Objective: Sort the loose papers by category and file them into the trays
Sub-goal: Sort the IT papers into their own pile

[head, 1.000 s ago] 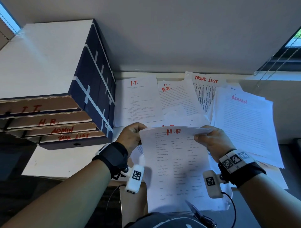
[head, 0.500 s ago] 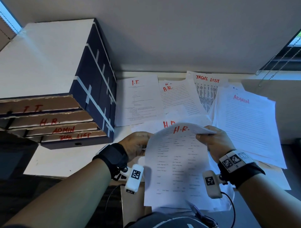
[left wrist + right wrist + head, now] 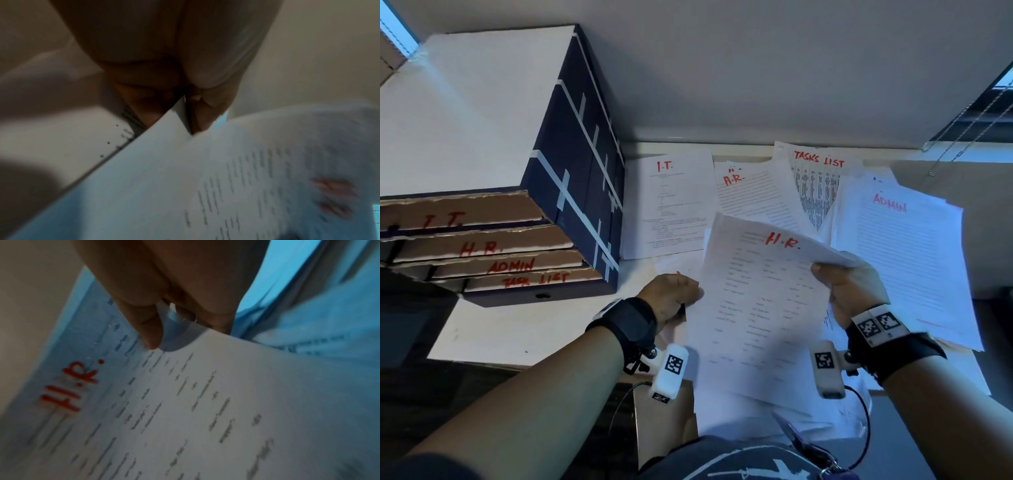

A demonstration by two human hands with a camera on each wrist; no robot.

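Desk under you, white: your H.R. sheet is lifted above it, right hand pinching its right edge, left hand gripping its left edge; trays stand left of the sheet.

Left hand: fingers curled, pinching sheet's left edge.
Right hand: thumb over, fingers under sheet's right edge.
Forearms: both extended forward.

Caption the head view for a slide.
Both hands, left and right, hold the H.R. sheet beside labelled trays.
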